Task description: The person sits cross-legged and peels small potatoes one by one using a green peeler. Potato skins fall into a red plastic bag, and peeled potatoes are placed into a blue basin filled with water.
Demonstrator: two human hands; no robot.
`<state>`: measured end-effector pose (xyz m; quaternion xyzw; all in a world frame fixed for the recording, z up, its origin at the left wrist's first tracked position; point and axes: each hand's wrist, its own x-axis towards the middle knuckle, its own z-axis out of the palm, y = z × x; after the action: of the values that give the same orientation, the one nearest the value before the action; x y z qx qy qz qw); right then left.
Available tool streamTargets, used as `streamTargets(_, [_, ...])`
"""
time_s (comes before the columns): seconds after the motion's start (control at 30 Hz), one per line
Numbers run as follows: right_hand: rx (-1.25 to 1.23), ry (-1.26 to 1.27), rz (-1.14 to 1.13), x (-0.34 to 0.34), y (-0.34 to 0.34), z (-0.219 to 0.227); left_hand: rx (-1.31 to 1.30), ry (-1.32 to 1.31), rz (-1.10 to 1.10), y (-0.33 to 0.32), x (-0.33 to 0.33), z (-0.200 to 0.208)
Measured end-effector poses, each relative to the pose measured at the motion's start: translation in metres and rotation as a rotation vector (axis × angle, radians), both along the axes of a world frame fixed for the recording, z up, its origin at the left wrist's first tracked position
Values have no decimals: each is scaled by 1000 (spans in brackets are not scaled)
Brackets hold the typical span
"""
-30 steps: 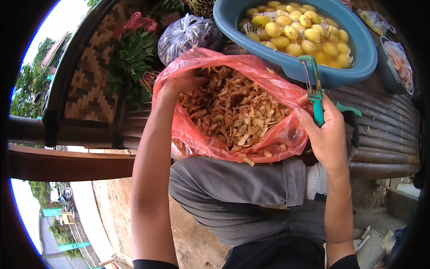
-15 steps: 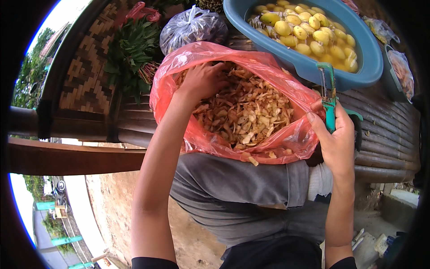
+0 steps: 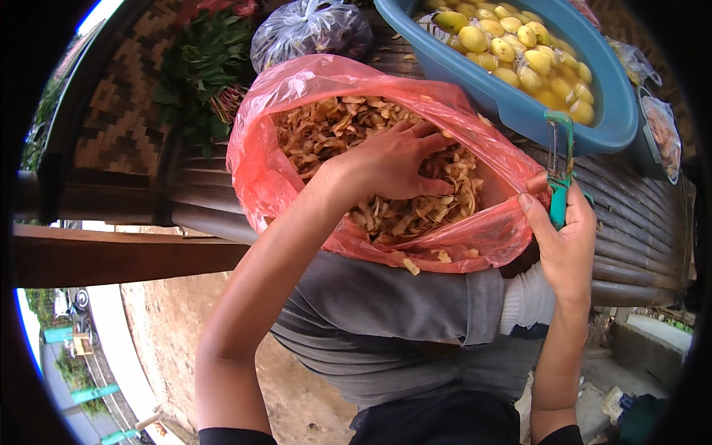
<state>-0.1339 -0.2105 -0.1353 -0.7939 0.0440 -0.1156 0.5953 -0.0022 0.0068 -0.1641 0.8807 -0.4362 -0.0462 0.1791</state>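
Observation:
A red plastic bag [image 3: 293, 80] full of brown and pale vegetable peelings [image 3: 319, 133] lies open-mouthed in front of me, its near edge over my trouser leg. My left hand [image 3: 397, 165] rests palm down on the peelings inside it, fingers spread, the tips partly sunk among them. At the bag's right corner, my right hand [image 3: 565, 233] grips a green-handled peeler [image 3: 558, 211], its blade end pointing up. The same hand's thumb and finger pinch the bag's rim.
A blue tub [image 3: 512, 111] of peeled potatoes [image 3: 538, 63] in water stands at the back right. Behind the bag are a knotted clear plastic bag [image 3: 308, 37] and leafy greens [image 3: 204, 70]. Everything sits on a slatted bamboo bench [image 3: 630, 222]. A grey container [image 3: 653, 163] is far right.
My left hand has moved from the far left part of the peelings to the right, into the middle of the bag. My right hand keeps hold of the peeler and the bag's rim.

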Motion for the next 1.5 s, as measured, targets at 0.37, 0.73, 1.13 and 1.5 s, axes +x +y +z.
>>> streamTargets(0.37, [8, 10, 13, -3, -5, -4, -31, 206, 187, 30, 34, -1])
streamTargets(0.73, [35, 8, -3, 0, 0, -4, -65, 48, 73, 31, 18, -11])
streamTargets(1.13, [26, 27, 11, -4, -4, -8, -184, 565, -62, 23, 16, 0])
streamTargets(1.5, [-2, 66, 14, -5, -6, -10, -44, 625, -110, -5, 9, 15])
